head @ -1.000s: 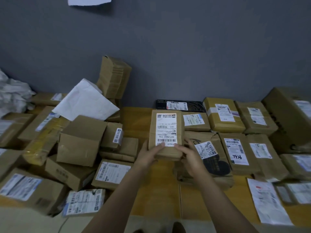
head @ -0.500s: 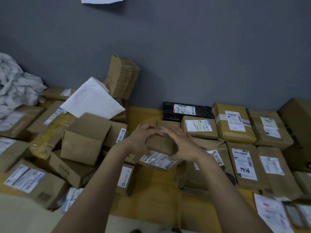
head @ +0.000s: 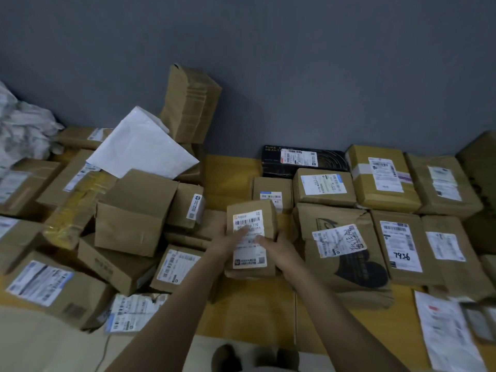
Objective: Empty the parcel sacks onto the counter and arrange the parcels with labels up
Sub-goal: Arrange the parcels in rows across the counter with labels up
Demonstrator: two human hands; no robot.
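A small brown parcel point(head: 251, 213) with a white barcode label facing up is at the centre of the yellow counter point(head: 230, 181). My left hand point(head: 229, 244) grips its left side with the thumb on the label. My right hand point(head: 280, 249) grips its right side, thumb also on the label. To the right, several brown parcels point(head: 383, 178) lie in rows with labels up, among them a torn one point(head: 341, 242) and a black box point(head: 303, 159).
A jumbled heap of brown boxes point(head: 131, 210) fills the left side, with a white mailer point(head: 142, 146) on top and a tall box point(head: 190, 103) leaning on the grey wall. A crumpled white sack point(head: 21, 130) lies at far left. A loose label sheet point(head: 445, 331) sits bottom right.
Both hands turned the small parcel over in the air; its label now faces up again and it sits lower, closer to me. The view shifted slightly.
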